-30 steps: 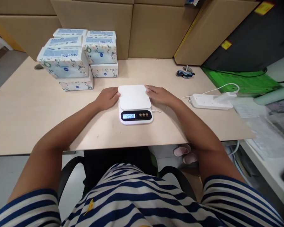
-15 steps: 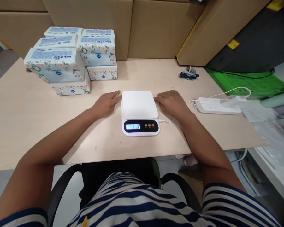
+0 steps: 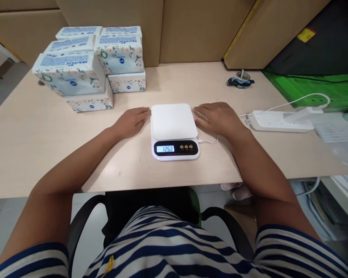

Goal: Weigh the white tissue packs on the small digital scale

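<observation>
A white digital kitchen scale [image 3: 174, 122] stands on the table in front of me, its lit display [image 3: 166, 149] showing digits that look like 126 and a blurred last one. Nothing lies on its square platform. My left hand [image 3: 132, 121] rests on the table at the scale's left side, fingers stretched out and their tips at its edge. On the other side, my right hand [image 3: 213, 117] lies palm down with fingers extended to the scale's right edge. A thin white cable [image 3: 210, 142] runs from the scale's right side toward my right wrist. Both hands hold nothing.
Stacked tissue packs [image 3: 72, 77] stand at the back left. A white power strip [image 3: 281, 121] with a plugged-in cord lies at the right, a dark blue coiled strap [image 3: 240, 82] behind it. Cardboard boxes [image 3: 191, 31] line the table's [image 3: 60, 135] back edge.
The digits on the scale's display have changed. My fingers are a little straighter beside the scale. The whole view has shifted slightly, with things appearing higher and further right.
</observation>
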Motion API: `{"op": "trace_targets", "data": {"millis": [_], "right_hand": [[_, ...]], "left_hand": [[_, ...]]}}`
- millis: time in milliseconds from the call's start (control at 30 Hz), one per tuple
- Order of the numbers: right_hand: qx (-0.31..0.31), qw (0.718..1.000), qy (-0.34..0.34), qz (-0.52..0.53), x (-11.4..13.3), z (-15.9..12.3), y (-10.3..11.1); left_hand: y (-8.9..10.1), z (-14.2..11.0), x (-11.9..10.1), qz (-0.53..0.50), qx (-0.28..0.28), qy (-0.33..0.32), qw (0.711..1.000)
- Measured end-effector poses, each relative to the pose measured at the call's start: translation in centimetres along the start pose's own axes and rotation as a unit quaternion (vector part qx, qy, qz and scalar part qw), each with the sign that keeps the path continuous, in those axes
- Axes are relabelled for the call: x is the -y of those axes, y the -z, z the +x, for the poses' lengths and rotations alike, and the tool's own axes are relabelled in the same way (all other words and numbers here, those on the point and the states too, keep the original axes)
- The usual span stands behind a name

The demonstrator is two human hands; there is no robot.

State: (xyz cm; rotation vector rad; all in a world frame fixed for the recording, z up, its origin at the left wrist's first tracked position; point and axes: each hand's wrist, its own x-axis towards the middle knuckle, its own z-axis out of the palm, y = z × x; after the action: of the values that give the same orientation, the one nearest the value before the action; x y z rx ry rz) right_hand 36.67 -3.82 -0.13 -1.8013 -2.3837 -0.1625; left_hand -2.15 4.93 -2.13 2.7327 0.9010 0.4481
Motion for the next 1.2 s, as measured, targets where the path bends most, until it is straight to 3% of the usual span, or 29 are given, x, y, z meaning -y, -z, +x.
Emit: {"op": "trace_targets", "data": {"millis": [167, 300, 500, 633, 833, 1200], "right_hand": [[0.038, 0.991, -0.085, 0.096, -0.5, 0.4, -0.9], [0.051, 0.969, -0.150, 0.189, 0.4, 0.7, -1.8], [0.053, 0.955, -0.121, 0.265, 1.0, 0.9, -2.8], [0.073, 0.958, -0.110, 0.256, 0.0, 0.9, -2.7], [0.170, 0.957, -0.064, 0.228, -1.2, 0.9, -2.0], [0.185, 0.960, -0.081, 0.195, 0.5, 1.0, -1.2]], "left_hand": [[-0.3, 0.2, 0.1, 0.000, -0.018, -0.031, 0.999], [-0.1, 0.3, 0.1, 0.017, 0.004, -0.030, 0.999], [0.0, 0.2, -0.2, 0.040, 0.033, -0.005, 0.999], [0.0, 0.1, -0.7, 0.048, 0.047, 0.015, 0.998], [-0.1, 0.1, -0.9, 0.061, 0.070, 0.046, 0.995], [0.2, 0.1, -1.1, 0.068, 0.089, 0.077, 0.991]]}}
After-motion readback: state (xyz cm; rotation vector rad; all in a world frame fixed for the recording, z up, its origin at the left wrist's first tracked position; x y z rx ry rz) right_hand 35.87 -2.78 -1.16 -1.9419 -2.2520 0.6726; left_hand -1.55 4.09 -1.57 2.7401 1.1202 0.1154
